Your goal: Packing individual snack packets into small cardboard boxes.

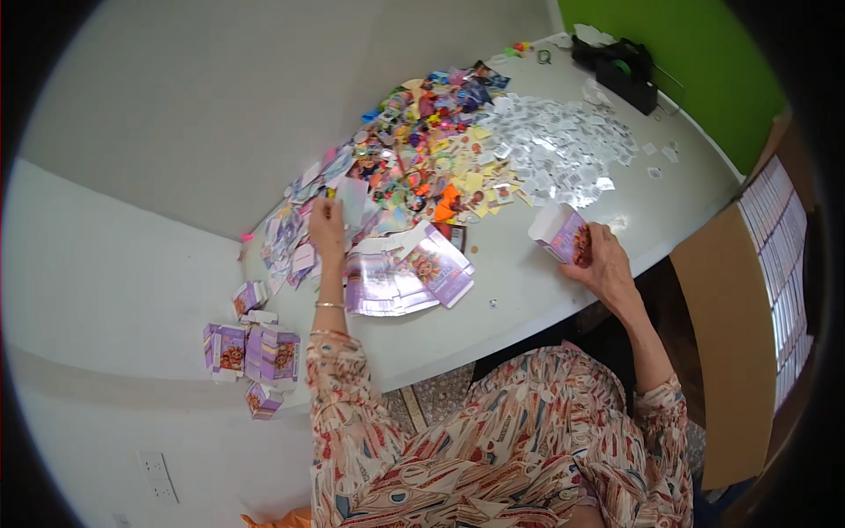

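Observation:
In my right hand (606,264) is a small purple carton (561,236) with a picture on its front and its white top flap standing up, held just above the table near its front edge. My left hand (327,227) reaches to the left end of a heap of small colourful items (414,145). Its fingers are pinched together, and what they hold, if anything, is too small to make out. A pale sheet (354,201) shows right beside those fingers. Below that hand, flat purple cartons (392,286) lie fanned in a stack.
Many small clear-white packets (563,145) spread across the far middle of the table. Folded purple cartons (273,352) cluster at the left edge. A black tape dispenser (625,75) stands at the far right. A large cardboard box (726,343) packed with purple cartons stands on my right.

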A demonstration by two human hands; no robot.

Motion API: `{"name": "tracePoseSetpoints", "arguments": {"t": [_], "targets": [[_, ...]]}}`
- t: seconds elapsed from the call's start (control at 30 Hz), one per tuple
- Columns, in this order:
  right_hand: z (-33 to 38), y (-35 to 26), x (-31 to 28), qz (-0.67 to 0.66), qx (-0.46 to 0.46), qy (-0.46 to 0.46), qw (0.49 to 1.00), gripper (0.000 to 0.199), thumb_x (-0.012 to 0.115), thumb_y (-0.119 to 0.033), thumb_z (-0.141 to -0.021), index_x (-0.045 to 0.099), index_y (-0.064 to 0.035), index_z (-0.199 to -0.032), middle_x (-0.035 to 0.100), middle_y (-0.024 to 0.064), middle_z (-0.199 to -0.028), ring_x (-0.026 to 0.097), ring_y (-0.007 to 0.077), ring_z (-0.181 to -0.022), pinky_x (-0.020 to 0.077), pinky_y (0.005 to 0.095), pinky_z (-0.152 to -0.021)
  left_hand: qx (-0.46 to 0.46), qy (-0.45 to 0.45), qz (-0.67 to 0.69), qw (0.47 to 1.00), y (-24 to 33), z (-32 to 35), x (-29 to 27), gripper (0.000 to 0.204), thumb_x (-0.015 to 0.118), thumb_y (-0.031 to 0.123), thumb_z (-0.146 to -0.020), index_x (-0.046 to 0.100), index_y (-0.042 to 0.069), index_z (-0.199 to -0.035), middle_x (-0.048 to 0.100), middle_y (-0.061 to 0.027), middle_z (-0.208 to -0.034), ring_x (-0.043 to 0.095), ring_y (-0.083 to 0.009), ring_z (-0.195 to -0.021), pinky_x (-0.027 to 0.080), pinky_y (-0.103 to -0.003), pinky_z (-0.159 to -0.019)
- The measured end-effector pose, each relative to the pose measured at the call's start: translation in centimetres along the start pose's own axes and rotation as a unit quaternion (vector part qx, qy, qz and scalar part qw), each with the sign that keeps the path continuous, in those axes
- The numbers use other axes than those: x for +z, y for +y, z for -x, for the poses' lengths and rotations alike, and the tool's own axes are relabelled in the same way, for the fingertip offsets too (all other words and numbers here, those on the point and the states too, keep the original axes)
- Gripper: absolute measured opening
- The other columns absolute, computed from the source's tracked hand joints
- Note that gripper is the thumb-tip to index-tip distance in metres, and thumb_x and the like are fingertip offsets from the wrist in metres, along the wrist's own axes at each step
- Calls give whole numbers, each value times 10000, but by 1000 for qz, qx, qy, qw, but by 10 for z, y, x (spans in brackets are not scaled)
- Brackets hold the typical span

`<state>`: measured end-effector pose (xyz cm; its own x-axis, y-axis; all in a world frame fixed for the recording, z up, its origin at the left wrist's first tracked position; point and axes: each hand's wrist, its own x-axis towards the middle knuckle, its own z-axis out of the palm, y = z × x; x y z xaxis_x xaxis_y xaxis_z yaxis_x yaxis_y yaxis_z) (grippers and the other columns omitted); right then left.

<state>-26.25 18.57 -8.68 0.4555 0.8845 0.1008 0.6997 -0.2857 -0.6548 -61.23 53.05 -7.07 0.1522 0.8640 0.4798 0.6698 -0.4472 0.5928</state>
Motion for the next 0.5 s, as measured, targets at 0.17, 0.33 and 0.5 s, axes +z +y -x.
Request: {"name": "tracePoseSetpoints", "arguments": {"t": [0.17,0.33,0.5], "targets": [[-3,-2,10,60,-57,49,995,655,822,-239,-614,447,1,-1094,530,188,-1001,545,375,-919,490,441,-771,24,-161,242,957,138,36,20,95,622,143,-902,662,59,-884,616,32,-742,517,-24,-621,404,-188,-502],[2,-9,3,82,-43,23,995,717,813,-209,-616,419,-3,-1179,497,168,-1010,526,354,-966,483,419,-784,180,-296,192,918,217,85,48,114,663,75,-859,665,1,-945,644,-3,-771,565,-68,-642,443,-238,-543],[8,-9,0,103,-79,26,991,725,811,-208,-618,415,-3,-1188,494,161,-1026,525,342,-971,491,412,-786,336,-298,110,887,224,100,76,134,683,85,-816,663,6,-922,671,-120,-791,635,-205,-648,487,-319,-585]]}}
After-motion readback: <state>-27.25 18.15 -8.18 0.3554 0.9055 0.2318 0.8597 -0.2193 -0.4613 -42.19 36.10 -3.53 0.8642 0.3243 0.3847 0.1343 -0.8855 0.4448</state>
